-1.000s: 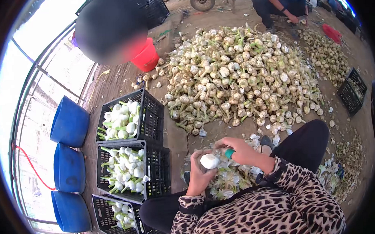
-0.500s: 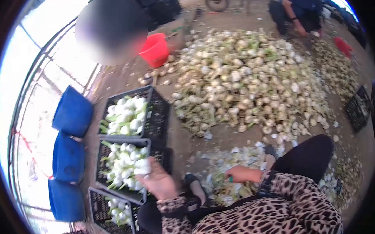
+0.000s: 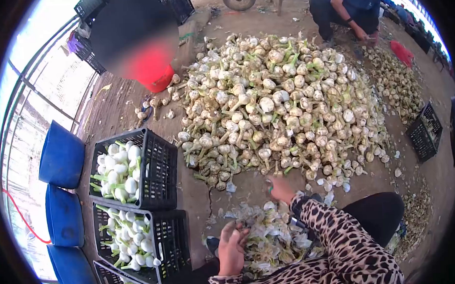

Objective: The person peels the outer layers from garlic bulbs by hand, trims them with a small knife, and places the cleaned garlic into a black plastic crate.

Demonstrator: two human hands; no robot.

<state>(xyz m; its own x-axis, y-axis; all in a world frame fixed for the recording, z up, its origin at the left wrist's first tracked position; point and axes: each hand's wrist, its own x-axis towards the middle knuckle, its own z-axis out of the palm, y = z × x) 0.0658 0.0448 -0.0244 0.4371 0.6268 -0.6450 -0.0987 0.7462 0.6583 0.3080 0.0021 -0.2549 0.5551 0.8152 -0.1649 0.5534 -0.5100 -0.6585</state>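
My left hand (image 3: 232, 248) is raised palm-up over loose papery skins (image 3: 268, 235), its fingers loosely curled and apart, with nothing in it. My right hand (image 3: 281, 189) stretches to the near edge of a big heap of unpeeled garlic bulbs (image 3: 286, 105). Its fingertips are beside a bulb at the heap's edge, and a small green band shows on one finger. On my left, peeled white garlic with green stems (image 3: 119, 171) fills a black crate (image 3: 161, 169). A second black crate (image 3: 173, 239) below it holds more peeled bulbs.
Three blue tubs (image 3: 64, 215) line the left side. A red bucket (image 3: 157, 77) stands beyond the crates, partly blurred. Across the heap a person in dark clothing (image 3: 351, 12) crouches by more garlic (image 3: 395, 78). Another black crate (image 3: 425, 132) stands at right.
My left hand has let go of a white bulb at the crate and moved right, over the skins. My right hand has moved forward from the skins to the heap. The view has shifted.
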